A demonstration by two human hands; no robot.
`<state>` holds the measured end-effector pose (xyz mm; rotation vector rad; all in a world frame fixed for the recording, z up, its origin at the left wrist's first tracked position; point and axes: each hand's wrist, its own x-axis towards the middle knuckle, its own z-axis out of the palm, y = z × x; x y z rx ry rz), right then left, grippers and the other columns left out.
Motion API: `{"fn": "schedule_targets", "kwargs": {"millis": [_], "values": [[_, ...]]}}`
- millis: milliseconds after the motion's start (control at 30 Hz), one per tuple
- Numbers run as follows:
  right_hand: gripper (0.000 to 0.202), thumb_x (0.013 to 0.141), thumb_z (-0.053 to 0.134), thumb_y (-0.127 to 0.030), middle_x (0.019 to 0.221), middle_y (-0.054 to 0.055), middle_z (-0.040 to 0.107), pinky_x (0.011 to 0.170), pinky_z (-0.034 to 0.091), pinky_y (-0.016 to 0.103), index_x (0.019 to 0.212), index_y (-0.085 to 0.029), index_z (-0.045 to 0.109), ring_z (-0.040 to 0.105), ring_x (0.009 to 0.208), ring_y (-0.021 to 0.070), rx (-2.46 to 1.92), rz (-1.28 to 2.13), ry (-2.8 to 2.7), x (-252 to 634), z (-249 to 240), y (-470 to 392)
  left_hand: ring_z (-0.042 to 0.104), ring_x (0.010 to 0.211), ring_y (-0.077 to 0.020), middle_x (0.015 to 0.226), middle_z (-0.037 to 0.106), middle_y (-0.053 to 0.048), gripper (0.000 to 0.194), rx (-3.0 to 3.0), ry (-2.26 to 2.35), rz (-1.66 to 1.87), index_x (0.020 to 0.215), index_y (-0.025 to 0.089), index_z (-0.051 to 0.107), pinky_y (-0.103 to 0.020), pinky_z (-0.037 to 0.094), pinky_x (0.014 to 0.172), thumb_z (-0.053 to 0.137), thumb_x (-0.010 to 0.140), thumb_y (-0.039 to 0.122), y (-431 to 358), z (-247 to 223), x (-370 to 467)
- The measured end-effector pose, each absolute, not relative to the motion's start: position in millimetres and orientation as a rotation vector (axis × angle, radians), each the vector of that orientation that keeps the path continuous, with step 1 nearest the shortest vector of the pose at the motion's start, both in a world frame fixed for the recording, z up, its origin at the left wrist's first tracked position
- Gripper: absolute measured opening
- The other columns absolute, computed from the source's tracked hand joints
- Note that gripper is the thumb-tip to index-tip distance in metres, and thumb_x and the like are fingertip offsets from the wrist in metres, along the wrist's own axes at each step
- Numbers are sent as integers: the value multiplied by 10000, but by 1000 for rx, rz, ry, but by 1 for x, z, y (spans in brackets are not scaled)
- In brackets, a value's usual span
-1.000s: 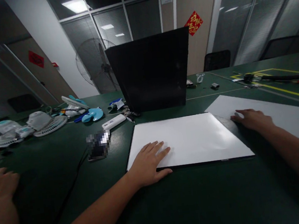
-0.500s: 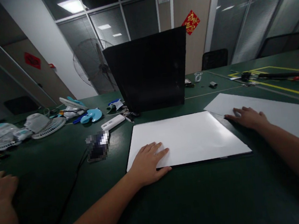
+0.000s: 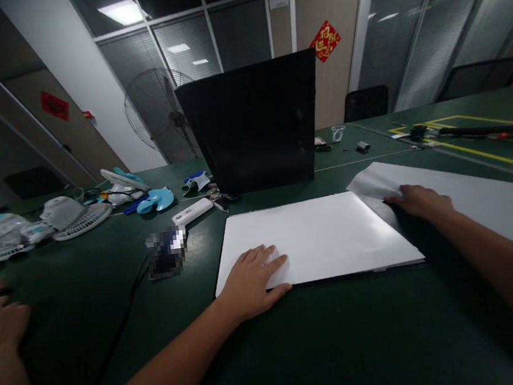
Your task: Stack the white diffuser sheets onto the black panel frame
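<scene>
My left hand point(image 3: 252, 282) lies flat with fingers spread on the front left part of a glossy white rectangular panel point(image 3: 317, 235). A dark edge shows beneath the panel's front. To the right, my right hand point(image 3: 422, 200) pinches the left edge of a thin white sheet point(image 3: 484, 203) between thumb and fingers. The sheet's near left corner is raised and bent around my fingertips, while the rest stretches away to the right over the table. My right thumb is partly in shadow.
A large black panel point(image 3: 258, 124) stands upright behind the white one. Left of it lie a white stick-shaped device point(image 3: 192, 211), a pixelated phone-like object point(image 3: 167, 252) and fan parts point(image 3: 74, 216). Another person's hands point(image 3: 0, 320) rest at the far left. A clear cup point(image 3: 337, 133) stands behind.
My right hand has closed on the edge of the white sheet and lifted it, so the sheet now bends. My left hand stays flat on the panel. The other person's hands shifted slightly.
</scene>
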<state>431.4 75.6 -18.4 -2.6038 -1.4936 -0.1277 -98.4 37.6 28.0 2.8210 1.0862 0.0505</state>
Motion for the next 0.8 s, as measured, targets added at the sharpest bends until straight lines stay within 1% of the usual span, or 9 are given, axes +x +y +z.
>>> {"fn": "schedule_targets", "kwargs": {"millis": [133,233,333,400,500,567,667,700,800], "values": [[650,1016,397,-623,1281,273,653,779,408,443,1370,-132,634,641,1070,343,-2641,-39,-1416,427,-10,70,372,1540,-362,1670,409,-90,663,2826,1097,31,1581,321,458,-587,330,1232,494,1004,644,37,29,-97],[608,1049,339,-539,1207,274,673,750,404,419,1405,-120,598,655,1031,339,-2671,-74,-1301,428,-2,62,376,1538,-352,1667,417,-79,657,2826,1098,42,1582,326,452,-583,342,1226,489,1007,641,37,30,-98],[647,1059,267,-560,1222,277,670,738,403,424,1488,-153,531,658,1046,370,-2672,-178,-1172,425,9,54,384,1533,-348,1660,427,-87,661,2830,1083,57,1581,305,456,-577,347,1223,493,1008,633,38,29,-99],[675,1056,239,-592,1180,258,693,735,412,421,1504,-167,511,670,1020,373,-2613,-287,-1163,414,17,50,389,1529,-349,1656,433,-94,665,2830,1075,62,1579,291,458,-577,346,1222,492,1009,630,39,28,-100],[674,1060,242,-585,1135,223,724,745,452,404,1511,-151,490,692,952,339,-2436,-462,-1333,379,26,46,402,1516,-351,1651,437,-110,667,2834,1065,78,1577,281,460,-582,350,1217,495,1008,627,41,27,-100],[659,1065,256,-561,1199,205,723,749,493,402,1549,-158,449,702,927,318,-2290,-519,-1548,349,29,42,389,1518,-360,1682,375,-120,662,2829,1080,130,1566,287,472,-585,363,1209,516,998,624,41,26,-101],[660,1060,273,-552,1317,190,697,721,559,430,1600,-198,408,716,918,318,-2118,-463,-1887,306,28,35,359,1526,-376,1721,262,-127,634,2789,1140,263,1528,289,504,-585,389,1196,536,987,617,40,24,-101],[655,1057,286,-550,1332,184,693,732,579,449,1600,-208,420,721,941,325,-2076,-428,-1982,294,27,33,365,1518,-378,1712,269,-133,612,2769,1164,310,1500,279,525,-582,402,1189,534,987,613,39,24,-100],[614,1053,332,-519,1310,163,713,830,604,523,1574,-232,485,722,1042,344,-1940,-375,-2197,267,22,25,429,1461,-373,1630,373,-161,511,2706,1279,467,1353,236,597,-567,448,1151,525,991,589,38,22,-99]]}}
